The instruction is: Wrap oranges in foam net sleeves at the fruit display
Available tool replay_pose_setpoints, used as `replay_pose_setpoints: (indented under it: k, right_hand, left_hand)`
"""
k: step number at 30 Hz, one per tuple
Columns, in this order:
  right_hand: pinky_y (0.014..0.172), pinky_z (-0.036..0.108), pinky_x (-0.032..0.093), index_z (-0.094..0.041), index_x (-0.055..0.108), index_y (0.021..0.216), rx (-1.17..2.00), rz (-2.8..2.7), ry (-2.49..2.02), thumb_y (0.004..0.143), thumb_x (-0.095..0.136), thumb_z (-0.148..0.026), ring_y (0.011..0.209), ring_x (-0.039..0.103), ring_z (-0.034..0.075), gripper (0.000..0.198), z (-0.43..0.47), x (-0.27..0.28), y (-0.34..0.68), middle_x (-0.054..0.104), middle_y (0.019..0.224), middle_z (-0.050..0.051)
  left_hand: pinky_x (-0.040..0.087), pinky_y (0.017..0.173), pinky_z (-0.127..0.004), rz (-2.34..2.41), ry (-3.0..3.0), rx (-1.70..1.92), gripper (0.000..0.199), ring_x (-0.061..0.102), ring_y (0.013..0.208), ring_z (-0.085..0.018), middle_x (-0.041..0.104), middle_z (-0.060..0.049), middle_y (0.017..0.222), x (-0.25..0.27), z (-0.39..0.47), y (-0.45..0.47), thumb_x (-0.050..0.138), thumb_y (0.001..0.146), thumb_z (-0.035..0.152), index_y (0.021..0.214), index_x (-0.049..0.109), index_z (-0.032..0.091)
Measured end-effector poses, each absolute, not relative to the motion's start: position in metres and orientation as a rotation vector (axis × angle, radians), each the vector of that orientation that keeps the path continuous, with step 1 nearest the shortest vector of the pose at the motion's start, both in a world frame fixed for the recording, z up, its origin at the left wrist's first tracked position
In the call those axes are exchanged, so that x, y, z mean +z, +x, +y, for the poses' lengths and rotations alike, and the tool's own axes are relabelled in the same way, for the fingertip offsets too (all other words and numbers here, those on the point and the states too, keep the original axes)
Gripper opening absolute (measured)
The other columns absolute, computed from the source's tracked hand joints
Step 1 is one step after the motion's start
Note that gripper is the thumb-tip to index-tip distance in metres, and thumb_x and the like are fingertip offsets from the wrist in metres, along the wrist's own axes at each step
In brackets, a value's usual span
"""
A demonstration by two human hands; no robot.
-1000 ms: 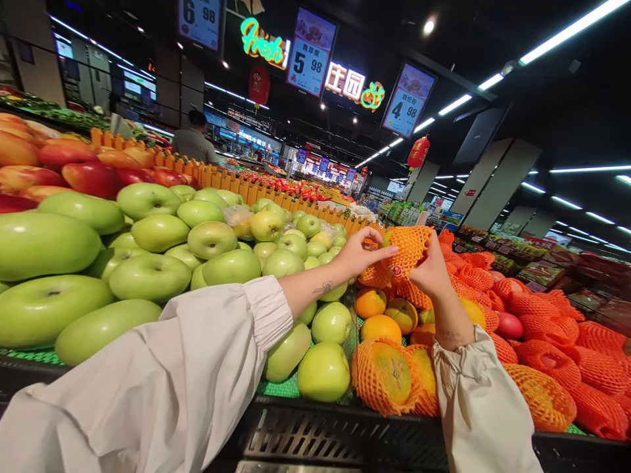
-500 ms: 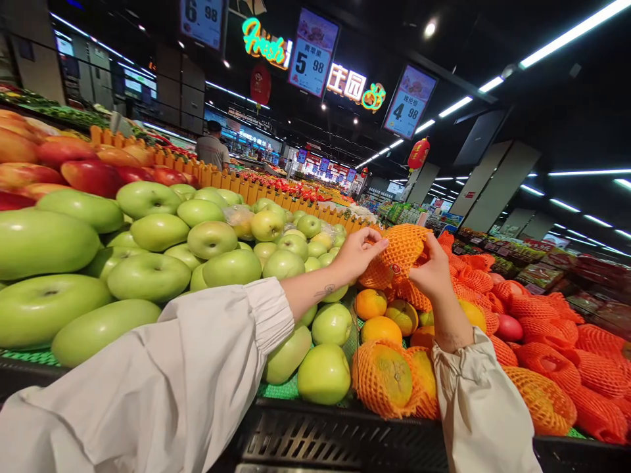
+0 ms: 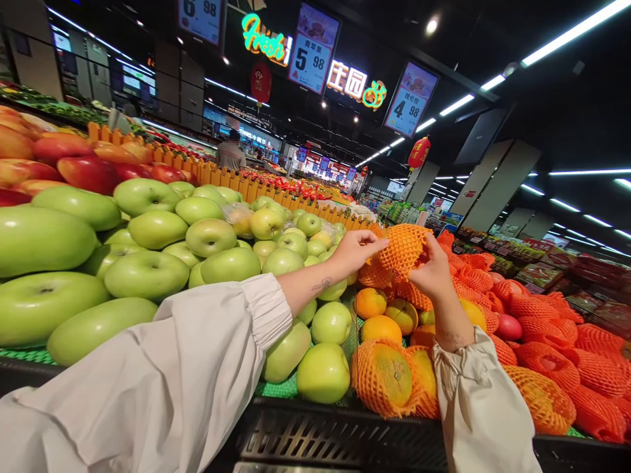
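Note:
An orange in an orange foam net (image 3: 403, 249) is held up above the pile of oranges. My right hand (image 3: 434, 268) is closed around its right side, thumb below. My left hand (image 3: 355, 252) pinches the net at the left side, fingertips pressed together; the exact grip is partly hidden. Below both hands lie loose oranges (image 3: 382, 330), and a netted orange (image 3: 392, 376) rests at the front edge. Green apples (image 3: 324, 373) lie under and beside my left forearm.
Red apples (image 3: 89, 174) are heaped at the far left. Fruit in red foam nets (image 3: 552, 368) fills the right side. A black slatted crate edge (image 3: 315, 437) runs along the front. An orange picket divider (image 3: 231, 180) stands behind the apples, and a person (image 3: 231, 152) is beyond it.
The netted orange has turned slightly in my hands; a sticker visible on it before no longer shows plainly. My left hand has barely moved. The distant person has shifted right.

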State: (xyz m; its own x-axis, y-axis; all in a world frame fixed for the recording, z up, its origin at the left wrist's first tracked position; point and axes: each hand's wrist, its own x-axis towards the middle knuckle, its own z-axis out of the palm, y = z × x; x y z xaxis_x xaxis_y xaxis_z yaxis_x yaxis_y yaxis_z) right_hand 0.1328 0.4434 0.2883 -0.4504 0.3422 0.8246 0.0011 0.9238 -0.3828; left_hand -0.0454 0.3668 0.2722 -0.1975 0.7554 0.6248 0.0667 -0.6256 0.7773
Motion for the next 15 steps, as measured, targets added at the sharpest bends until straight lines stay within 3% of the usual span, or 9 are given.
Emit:
replay_pose_setpoints:
  k: [5, 8, 11, 13, 15]
  right_hand:
    - [0.094, 0.04, 0.056, -0.024, 0.06, 0.116, 0.53, -1.988, -0.211, 0.053, 0.091, -0.02, 0.108, 0.066, 0.029, 0.07, 0.438, 0.289, 0.131, 0.067, 0.119, 0.009]
    - [0.094, 0.04, 0.057, -0.025, 0.059, 0.113, 0.696, -1.919, -0.198, 0.049, 0.093, -0.022, 0.111, 0.066, 0.029, 0.073, 0.441, 0.287, 0.13, 0.068, 0.118, 0.009]
    - [0.102, 0.044, 0.054, -0.024, 0.061, 0.113, 0.87, -1.818, -0.229, 0.051, 0.093, -0.036, 0.121, 0.063, 0.032, 0.07, 0.449, 0.282, 0.131, 0.069, 0.123, 0.009]
    - [0.105, 0.045, 0.053, -0.025, 0.064, 0.115, 0.99, -1.744, -0.289, 0.06, 0.088, -0.049, 0.126, 0.061, 0.032, 0.065, 0.455, 0.279, 0.131, 0.068, 0.127, 0.009]
    - [0.104, 0.046, 0.054, -0.026, 0.066, 0.117, 1.089, -1.7, -0.345, 0.065, 0.083, -0.055, 0.125, 0.062, 0.032, 0.061, 0.456, 0.277, 0.131, 0.068, 0.128, 0.008]
  left_hand:
    - [0.028, 0.06, -0.026, 1.03, 1.486, 1.978, 0.027, 0.036, 0.06, -0.009, 0.047, 0.003, 0.066, 0.272, 0.366, -0.039, 0.058, 0.096, 0.024, 0.072, 0.051, 0.013]
    - [0.031, 0.062, -0.024, 1.04, 1.463, 1.926, 0.025, 0.039, 0.064, -0.008, 0.048, 0.002, 0.075, 0.273, 0.365, -0.037, 0.06, 0.097, 0.026, 0.078, 0.049, 0.014]
    - [0.039, 0.069, -0.023, 1.027, 1.386, 1.88, 0.021, 0.047, 0.072, -0.009, 0.052, 0.0, 0.091, 0.275, 0.362, -0.036, 0.068, 0.093, 0.026, 0.093, 0.05, 0.015]
    - [0.044, 0.075, -0.025, 0.996, 1.417, 1.831, 0.034, 0.054, 0.083, -0.011, 0.054, -0.005, 0.109, 0.275, 0.359, -0.036, 0.074, 0.088, 0.026, 0.112, 0.053, 0.017]
    - [0.048, 0.087, -0.029, 0.927, 1.525, 1.772, 0.059, 0.057, 0.1, -0.017, 0.052, -0.01, 0.126, 0.273, 0.357, -0.036, 0.08, 0.081, 0.028, 0.131, 0.049, 0.02]
